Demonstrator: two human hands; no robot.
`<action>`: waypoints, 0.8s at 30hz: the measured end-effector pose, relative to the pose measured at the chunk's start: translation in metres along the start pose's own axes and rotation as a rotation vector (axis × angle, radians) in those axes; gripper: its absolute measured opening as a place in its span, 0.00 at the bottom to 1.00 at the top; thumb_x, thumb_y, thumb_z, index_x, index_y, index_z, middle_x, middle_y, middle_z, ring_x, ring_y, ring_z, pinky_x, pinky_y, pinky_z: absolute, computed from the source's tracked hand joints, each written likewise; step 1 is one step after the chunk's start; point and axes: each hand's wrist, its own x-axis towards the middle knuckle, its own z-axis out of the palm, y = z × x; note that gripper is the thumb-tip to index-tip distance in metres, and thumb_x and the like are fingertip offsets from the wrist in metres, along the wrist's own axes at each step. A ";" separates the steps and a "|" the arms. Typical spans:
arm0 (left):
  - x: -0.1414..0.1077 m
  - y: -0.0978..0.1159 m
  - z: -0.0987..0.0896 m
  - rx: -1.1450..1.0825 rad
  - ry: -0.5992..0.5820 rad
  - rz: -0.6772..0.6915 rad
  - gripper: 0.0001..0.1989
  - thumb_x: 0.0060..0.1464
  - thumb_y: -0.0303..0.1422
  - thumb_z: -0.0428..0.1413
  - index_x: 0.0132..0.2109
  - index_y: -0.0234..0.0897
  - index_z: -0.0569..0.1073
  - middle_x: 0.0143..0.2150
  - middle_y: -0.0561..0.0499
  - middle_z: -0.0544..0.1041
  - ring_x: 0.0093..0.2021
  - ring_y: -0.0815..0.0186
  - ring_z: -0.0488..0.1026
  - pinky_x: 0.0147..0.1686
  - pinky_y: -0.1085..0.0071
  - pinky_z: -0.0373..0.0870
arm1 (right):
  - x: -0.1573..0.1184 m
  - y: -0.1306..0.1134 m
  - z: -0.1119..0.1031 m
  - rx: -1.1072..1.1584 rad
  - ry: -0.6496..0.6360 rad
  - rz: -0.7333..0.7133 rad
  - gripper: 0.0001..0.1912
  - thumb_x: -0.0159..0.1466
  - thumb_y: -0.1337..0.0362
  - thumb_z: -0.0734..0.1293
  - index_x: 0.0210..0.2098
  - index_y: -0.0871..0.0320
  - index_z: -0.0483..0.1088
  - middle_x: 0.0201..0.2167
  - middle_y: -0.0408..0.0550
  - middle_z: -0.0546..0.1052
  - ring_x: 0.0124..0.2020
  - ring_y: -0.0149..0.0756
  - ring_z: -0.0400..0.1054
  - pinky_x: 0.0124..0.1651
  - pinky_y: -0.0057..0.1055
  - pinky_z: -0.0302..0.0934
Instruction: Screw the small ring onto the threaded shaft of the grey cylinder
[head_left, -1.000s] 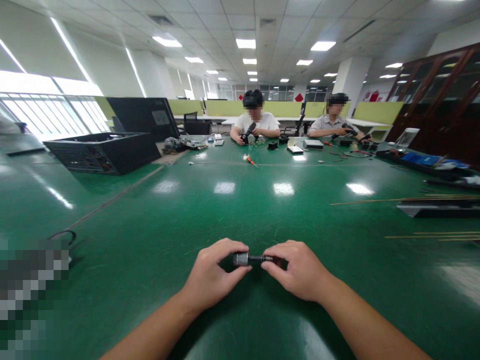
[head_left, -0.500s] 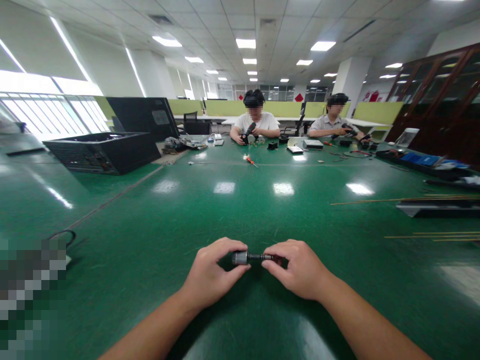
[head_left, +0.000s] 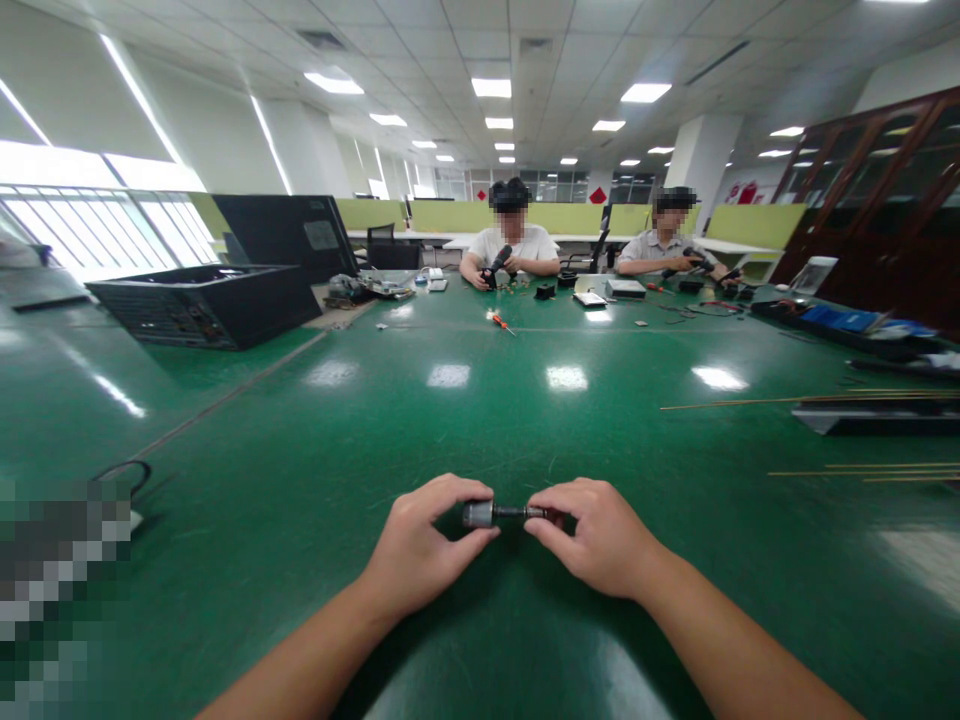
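Note:
Between my two hands a small dark-grey cylinder with a thin shaft (head_left: 480, 514) lies level, pointing left to right. My left hand (head_left: 424, 535) pinches the thick cylinder end between thumb and fingers. At the thin end, my right hand (head_left: 596, 530) grips the shaft's tip, where a ribbed metal part shows; fingers hide some of it. A short stretch of shaft shows between the hands. Both hands are low over the green tabletop (head_left: 360, 420).
An open black computer case (head_left: 202, 305) stands at the far left. An orange screwdriver (head_left: 501, 322) lies beyond my hands. Thin brass-coloured rods (head_left: 750, 402) and a dark tray (head_left: 862, 415) are at right. Two co-workers (head_left: 514, 245) sit across the table, handling dark tools.
Almost nothing differs. Both hands keep the same grip, and the cylinder with its shaft has shifted very slightly left, if at all.

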 end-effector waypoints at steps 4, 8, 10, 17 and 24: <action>0.001 0.000 0.000 -0.005 -0.004 -0.001 0.12 0.52 0.29 0.63 0.44 0.40 0.76 0.40 0.51 0.80 0.39 0.66 0.77 0.41 0.71 0.73 | 0.000 0.000 0.000 0.004 0.003 0.002 0.06 0.66 0.63 0.67 0.38 0.54 0.77 0.32 0.42 0.80 0.32 0.34 0.71 0.37 0.30 0.57; -0.001 -0.001 -0.001 -0.005 0.003 -0.001 0.12 0.51 0.28 0.64 0.44 0.41 0.76 0.39 0.53 0.80 0.39 0.67 0.77 0.41 0.72 0.72 | 0.000 0.000 0.000 0.003 0.003 0.000 0.06 0.66 0.62 0.67 0.38 0.54 0.77 0.32 0.42 0.80 0.31 0.34 0.71 0.37 0.30 0.56; -0.001 -0.001 -0.001 -0.002 0.004 -0.004 0.13 0.51 0.28 0.64 0.44 0.42 0.76 0.39 0.54 0.80 0.39 0.67 0.77 0.41 0.72 0.72 | 0.000 0.000 0.000 0.005 0.002 -0.001 0.06 0.66 0.62 0.67 0.39 0.54 0.77 0.32 0.42 0.80 0.32 0.34 0.71 0.36 0.30 0.56; 0.000 -0.001 -0.001 0.011 -0.003 -0.004 0.12 0.51 0.29 0.64 0.44 0.42 0.76 0.40 0.53 0.80 0.39 0.67 0.77 0.41 0.72 0.72 | 0.001 0.002 0.001 0.002 0.008 -0.002 0.06 0.66 0.62 0.67 0.38 0.53 0.77 0.33 0.41 0.80 0.32 0.33 0.71 0.36 0.29 0.56; -0.001 -0.002 -0.001 0.012 -0.005 -0.020 0.13 0.51 0.29 0.64 0.45 0.42 0.76 0.40 0.53 0.80 0.40 0.66 0.77 0.42 0.71 0.72 | 0.001 0.002 0.000 0.002 0.009 0.002 0.06 0.66 0.62 0.67 0.38 0.53 0.77 0.32 0.41 0.80 0.32 0.33 0.71 0.36 0.29 0.56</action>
